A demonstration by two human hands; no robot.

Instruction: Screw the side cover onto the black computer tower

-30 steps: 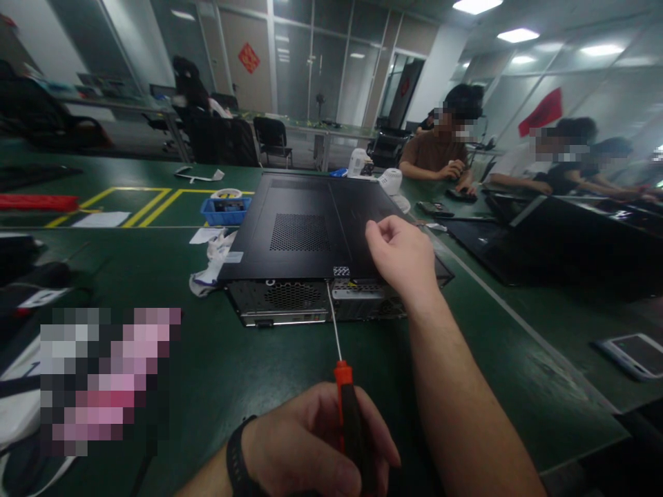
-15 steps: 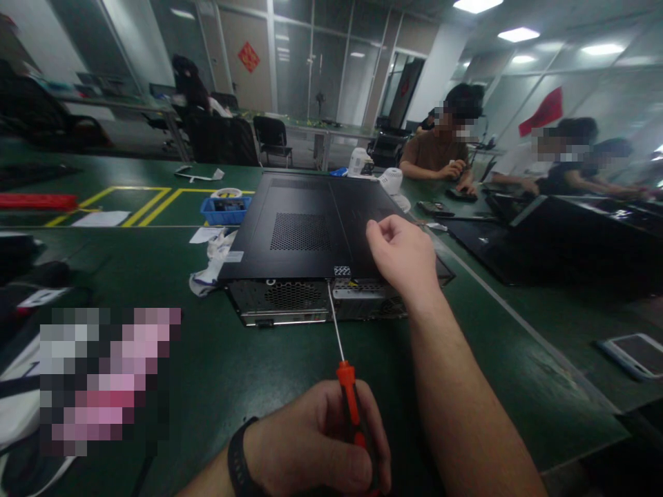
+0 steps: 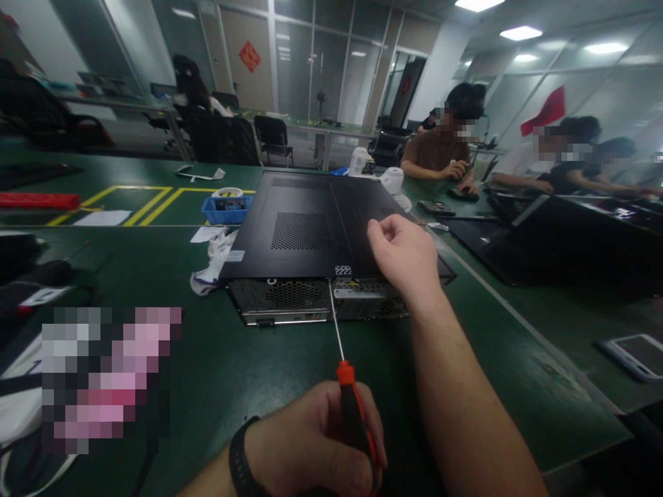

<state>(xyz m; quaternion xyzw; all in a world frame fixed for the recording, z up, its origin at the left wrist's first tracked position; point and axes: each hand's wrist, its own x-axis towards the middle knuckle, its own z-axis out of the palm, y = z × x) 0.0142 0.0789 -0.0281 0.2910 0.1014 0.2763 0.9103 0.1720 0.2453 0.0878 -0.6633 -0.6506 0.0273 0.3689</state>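
Note:
A black desktop computer case (image 3: 305,207) lies flat on the green table, its rear panel (image 3: 290,297) facing me. In my left hand (image 3: 315,442), which wears a dark wristband, is a screwdriver (image 3: 346,376) with an orange and black handle. Its shaft points away from me, and the tip meets the top edge of the rear panel near the middle. Loosely curled, my right hand (image 3: 407,252) rests on the right part of the case's top cover. What its fingers hold, if anything, is hidden.
Left of the case are a blue bin (image 3: 225,208) and crumpled white cloth (image 3: 215,262). A large black panel (image 3: 580,235) and a phone (image 3: 635,355) lie to the right. Beyond the case, a person (image 3: 445,145) handles small parts. Pixelated items (image 3: 111,386) are near left.
The screwdriver handle has turned in my left hand, its orange stripe now showing on the right side. The tip stays at the same place, and my right hand has hardly moved.

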